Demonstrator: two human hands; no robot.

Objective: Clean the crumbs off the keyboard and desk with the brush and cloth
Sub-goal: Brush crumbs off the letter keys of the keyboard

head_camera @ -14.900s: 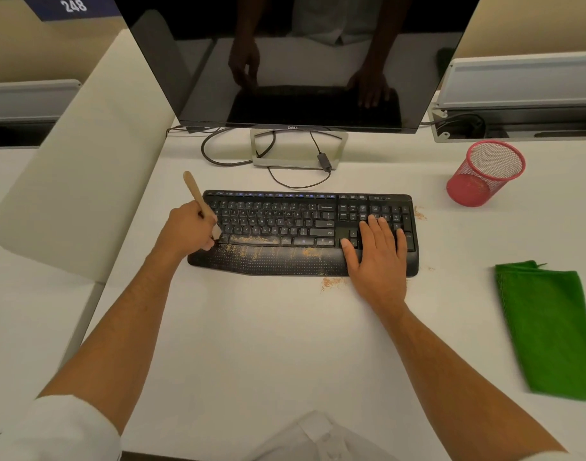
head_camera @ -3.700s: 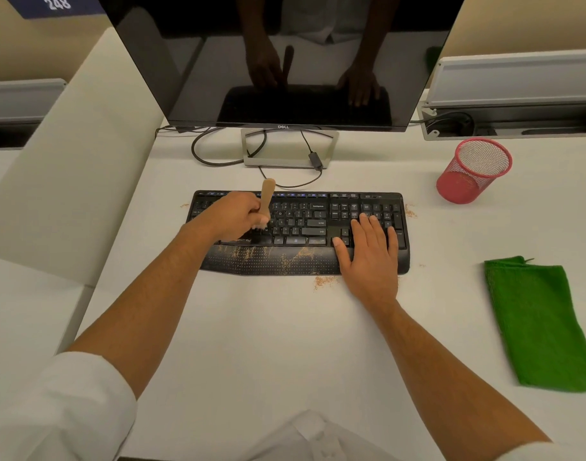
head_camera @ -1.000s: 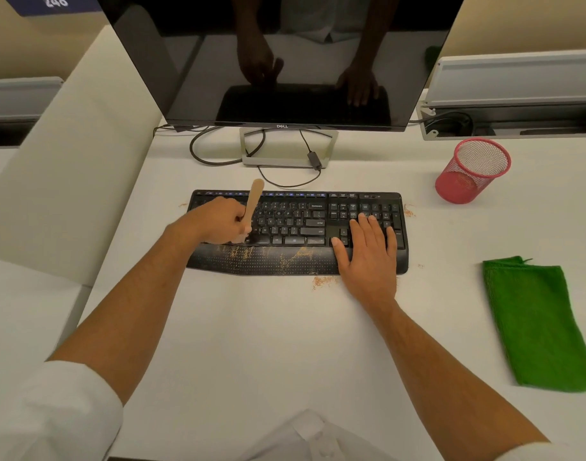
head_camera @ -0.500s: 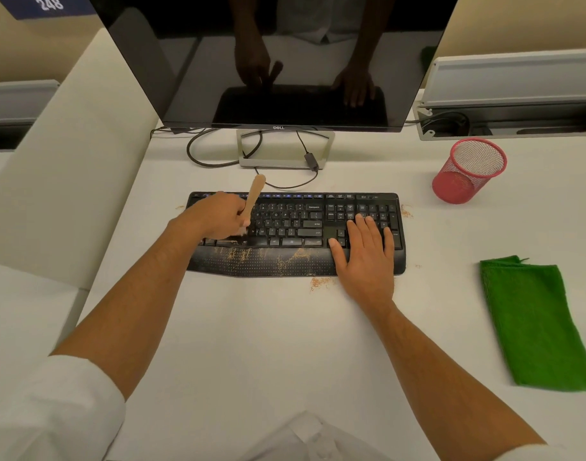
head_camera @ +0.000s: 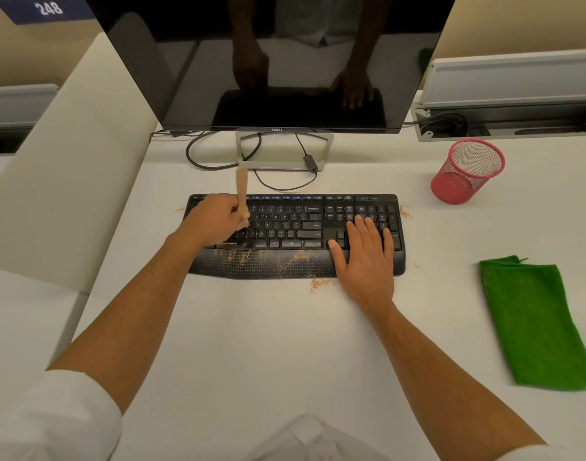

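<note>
Your left hand [head_camera: 215, 221] curls its fingers round the wooden brush [head_camera: 242, 194], whose handle stands nearly upright and points toward twelve o'clock, while the bristle end meets the keys in the left half of the black keyboard [head_camera: 295, 234]. Your right hand [head_camera: 364, 257] lies flat with its fingers straight and slightly spread, pressing on the number pad and the wrist rest at the keyboard's three o'clock end; it holds nothing.

The keyboard lies across the middle of the white desk [head_camera: 268, 344]. Brown crumbs [head_camera: 285, 257] are scattered along the wrist rest at the keyboard's six o'clock edge. A small pile sits on the desk just below that edge, beside your right thumb, and a few more specks lie off the keyboard's far corners at ten and two o'clock.

The green cloth [head_camera: 534, 324] lies flat on the desk at four o'clock from the keyboard, well apart from both hands. A red mesh cup [head_camera: 467, 171] sits tilted at two o'clock. At twelve o'clock the dark monitor [head_camera: 285, 61] stands on its stand, with cables [head_camera: 211, 164] looping on the desk beneath it.
</note>
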